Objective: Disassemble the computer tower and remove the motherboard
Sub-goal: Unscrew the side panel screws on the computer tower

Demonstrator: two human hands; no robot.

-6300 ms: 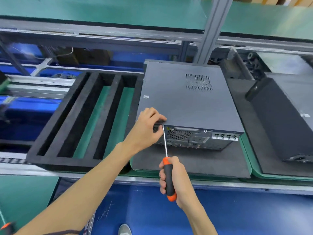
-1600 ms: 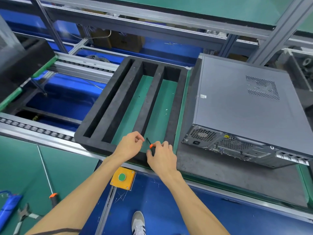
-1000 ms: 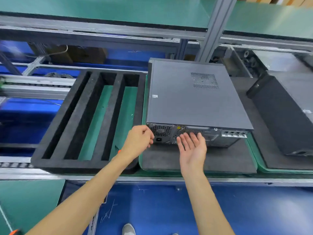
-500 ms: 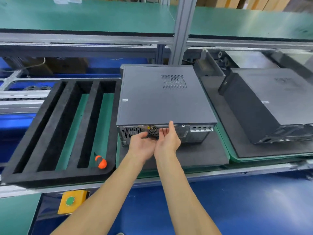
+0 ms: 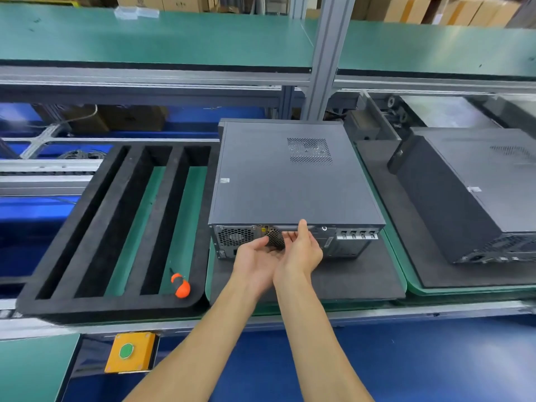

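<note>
Green-topped shelf [image 5: 145,36] on grey posts, blue floor [image 5: 435,358], perhaps cardboard boxes [image 5: 435,10] behind.

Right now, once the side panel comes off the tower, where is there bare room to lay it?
The foam tray slots left of the computer tower are bare except the nearest-right slot's front end, where the screwdriver lies. A bare strip of foam mat runs before the tower. Crowded: both hands, left hand and right hand, at the tower's rear.
</note>
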